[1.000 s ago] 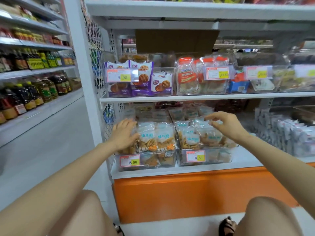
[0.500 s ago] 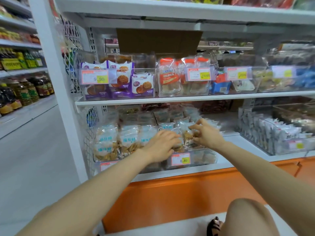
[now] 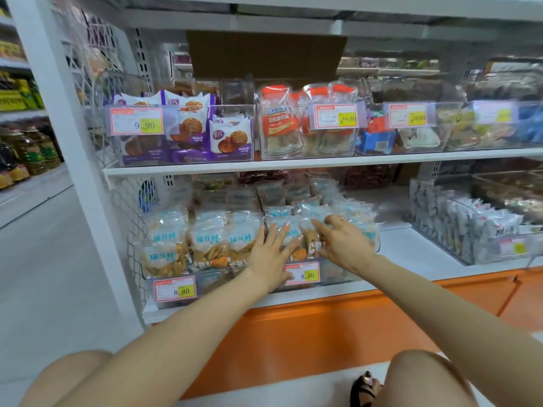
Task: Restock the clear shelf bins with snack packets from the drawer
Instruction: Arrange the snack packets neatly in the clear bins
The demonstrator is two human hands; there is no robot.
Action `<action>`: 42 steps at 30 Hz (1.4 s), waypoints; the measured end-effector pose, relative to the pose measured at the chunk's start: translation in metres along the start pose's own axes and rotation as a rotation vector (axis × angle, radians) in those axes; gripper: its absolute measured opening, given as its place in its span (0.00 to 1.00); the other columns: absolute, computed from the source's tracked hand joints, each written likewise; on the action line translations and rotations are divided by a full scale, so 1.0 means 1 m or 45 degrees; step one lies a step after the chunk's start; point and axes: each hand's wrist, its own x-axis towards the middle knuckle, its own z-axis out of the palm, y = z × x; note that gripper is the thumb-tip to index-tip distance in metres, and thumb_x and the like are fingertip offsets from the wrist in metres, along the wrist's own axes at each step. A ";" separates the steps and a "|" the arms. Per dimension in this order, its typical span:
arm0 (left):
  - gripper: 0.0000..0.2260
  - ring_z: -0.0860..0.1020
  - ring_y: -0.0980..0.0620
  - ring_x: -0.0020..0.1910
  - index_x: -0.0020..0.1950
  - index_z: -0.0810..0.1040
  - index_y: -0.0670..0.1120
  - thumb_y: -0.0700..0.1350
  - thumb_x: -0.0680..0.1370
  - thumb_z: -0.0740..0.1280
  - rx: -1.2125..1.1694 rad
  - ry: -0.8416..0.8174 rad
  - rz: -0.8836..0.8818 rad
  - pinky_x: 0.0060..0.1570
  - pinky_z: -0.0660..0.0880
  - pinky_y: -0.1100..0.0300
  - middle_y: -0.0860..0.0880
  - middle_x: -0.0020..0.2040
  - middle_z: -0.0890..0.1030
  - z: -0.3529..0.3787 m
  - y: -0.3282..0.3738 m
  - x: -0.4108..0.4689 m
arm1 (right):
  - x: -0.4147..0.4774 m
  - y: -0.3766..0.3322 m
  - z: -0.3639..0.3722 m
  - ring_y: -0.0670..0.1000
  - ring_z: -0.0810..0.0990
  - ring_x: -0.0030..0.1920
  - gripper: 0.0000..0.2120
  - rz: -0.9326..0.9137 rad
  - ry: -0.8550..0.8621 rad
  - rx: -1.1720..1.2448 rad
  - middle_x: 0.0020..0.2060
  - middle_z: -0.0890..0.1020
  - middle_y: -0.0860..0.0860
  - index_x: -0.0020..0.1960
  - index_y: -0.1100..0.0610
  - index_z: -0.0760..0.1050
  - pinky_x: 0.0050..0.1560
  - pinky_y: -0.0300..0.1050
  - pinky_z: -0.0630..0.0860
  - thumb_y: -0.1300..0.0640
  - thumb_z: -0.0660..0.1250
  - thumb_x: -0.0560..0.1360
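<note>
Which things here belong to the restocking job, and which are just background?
Job: left hand, right hand, blue-labelled snack packets, clear bin under both hands.
Background: purple biscuit packs, orange-topped packs, oil bottles, cardboard sheet.

Hands: 2 (left hand (image 3: 271, 254), right hand (image 3: 343, 245)). Price tags (image 3: 136, 121): 7; 4 on upper shelf (image 3: 293, 163), 3 on lower shelf (image 3: 411, 251). Front-row snack packets (image 3: 208, 242), lower left bin (image 3: 211, 279): 3.
</note>
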 end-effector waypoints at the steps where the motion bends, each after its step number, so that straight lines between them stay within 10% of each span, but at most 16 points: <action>1: 0.36 0.39 0.40 0.75 0.76 0.37 0.52 0.65 0.78 0.52 -0.016 -0.009 -0.013 0.72 0.40 0.40 0.41 0.76 0.37 -0.001 0.000 0.003 | -0.003 0.000 0.001 0.58 0.72 0.60 0.33 -0.017 0.025 0.000 0.62 0.71 0.57 0.74 0.55 0.61 0.56 0.49 0.71 0.48 0.68 0.74; 16: 0.37 0.31 0.41 0.72 0.75 0.34 0.48 0.61 0.79 0.55 -0.208 0.099 -0.104 0.69 0.31 0.43 0.42 0.75 0.33 0.001 -0.026 -0.061 | -0.019 -0.006 0.003 0.61 0.80 0.37 0.35 0.033 0.155 0.054 0.46 0.80 0.60 0.56 0.59 0.78 0.30 0.49 0.76 0.57 0.84 0.50; 22: 0.37 0.30 0.40 0.72 0.73 0.33 0.45 0.61 0.79 0.54 -0.255 0.108 -0.264 0.67 0.30 0.44 0.42 0.74 0.32 0.017 -0.046 -0.079 | -0.029 -0.012 -0.002 0.63 0.78 0.47 0.32 0.023 0.220 -0.035 0.56 0.77 0.62 0.61 0.56 0.75 0.41 0.54 0.78 0.47 0.79 0.61; 30: 0.41 0.28 0.41 0.70 0.69 0.29 0.46 0.65 0.76 0.54 -0.169 -0.006 -0.200 0.67 0.36 0.34 0.50 0.72 0.32 0.032 -0.061 -0.070 | -0.027 -0.016 0.034 0.65 0.64 0.70 0.26 -0.181 0.074 -0.165 0.70 0.66 0.64 0.71 0.55 0.66 0.65 0.64 0.66 0.46 0.39 0.83; 38: 0.44 0.27 0.40 0.69 0.69 0.27 0.48 0.70 0.74 0.53 -0.144 0.005 -0.159 0.63 0.31 0.32 0.50 0.72 0.29 0.037 -0.062 -0.063 | -0.027 -0.007 0.046 0.64 0.55 0.73 0.34 -0.233 -0.009 -0.259 0.73 0.59 0.63 0.77 0.58 0.48 0.71 0.63 0.58 0.38 0.36 0.80; 42: 0.45 0.26 0.41 0.69 0.69 0.26 0.47 0.69 0.74 0.55 -0.140 0.008 -0.157 0.62 0.29 0.34 0.50 0.71 0.28 0.039 -0.063 -0.065 | -0.031 -0.013 0.039 0.63 0.60 0.72 0.32 -0.165 -0.011 -0.195 0.72 0.64 0.62 0.75 0.55 0.56 0.67 0.62 0.65 0.38 0.35 0.79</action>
